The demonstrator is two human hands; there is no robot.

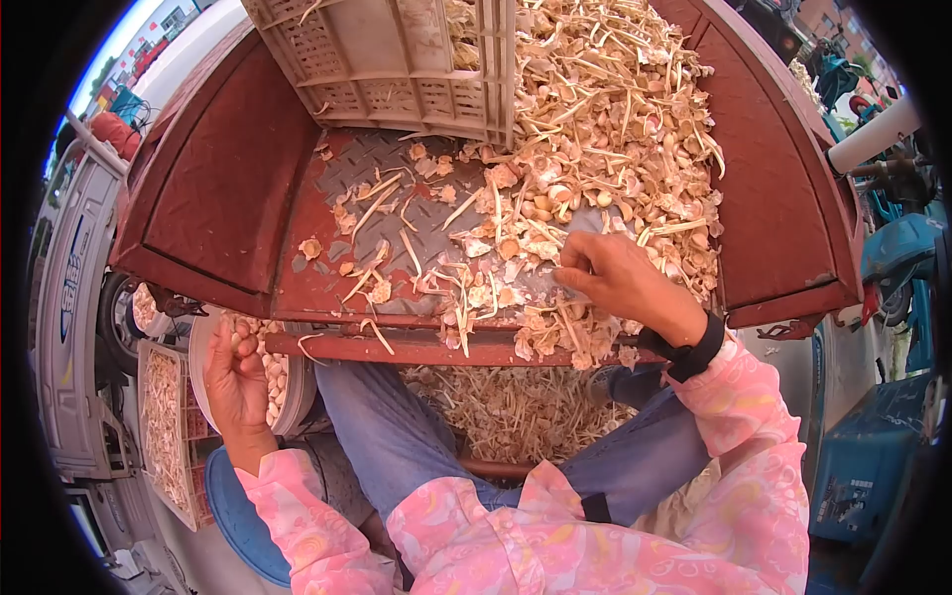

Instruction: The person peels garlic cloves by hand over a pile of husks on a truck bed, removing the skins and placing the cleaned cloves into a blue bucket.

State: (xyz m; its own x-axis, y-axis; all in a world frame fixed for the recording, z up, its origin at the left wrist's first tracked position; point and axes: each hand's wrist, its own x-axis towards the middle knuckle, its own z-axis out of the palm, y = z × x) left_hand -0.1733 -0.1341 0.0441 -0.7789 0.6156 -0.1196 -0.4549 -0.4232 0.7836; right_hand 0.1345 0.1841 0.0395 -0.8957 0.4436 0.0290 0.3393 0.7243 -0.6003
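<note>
Our pink patterned jacket (585, 545) lies nearest the head camera, with our jeans (392, 426) spread on either side of a heap of stems and skins (516, 407) below the cart bed (208, 188). Our right hand (605, 278), a black band (702, 347) on its wrist, hangs over the near edge of the bed, right of its middle, fingers curled in toward the thumb among dry skins; we cannot tell whether they pinch anything. The garlic (555, 198) lies in a thick pile of cloves, skins and stems over the bed's right half, reaching the far edge. A pale plastic crate (362, 64) stands tilted at the far left. Our left hand (238, 387) is raised at a white bucket (300, 382) of peeled-looking cloves (275, 382), just outside the near left corner; its fingers are bent, and we cannot tell whether they hold a clove. A blue tub (233, 526) sits beside the bucket.
</note>
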